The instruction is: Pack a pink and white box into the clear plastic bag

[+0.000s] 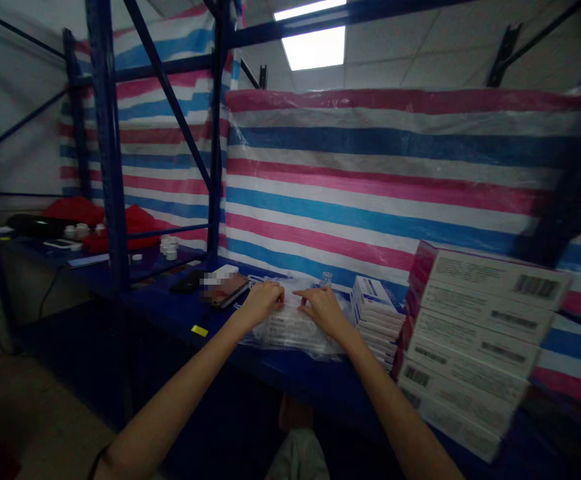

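A clear plastic bag [290,333] with white flat packs inside lies on the blue shelf in front of me. Over its left part is my left hand [264,300], fingers bent and close together at the bag; what they hold, if anything, is too small to tell. My right hand [323,309] is over the bag's right part, with its index finger stretched to the left and its thumb apart. A small gap separates the two hands. Just right of the bag stands a stack of thin white boxes [378,320].
Large white cartons with barcodes [480,333] are stacked at the right. Left of the bag lie a brown case [228,291] and a dark object [188,281]. A blue rack post [108,147] rises at the left. Striped sheeting [370,193] hangs behind.
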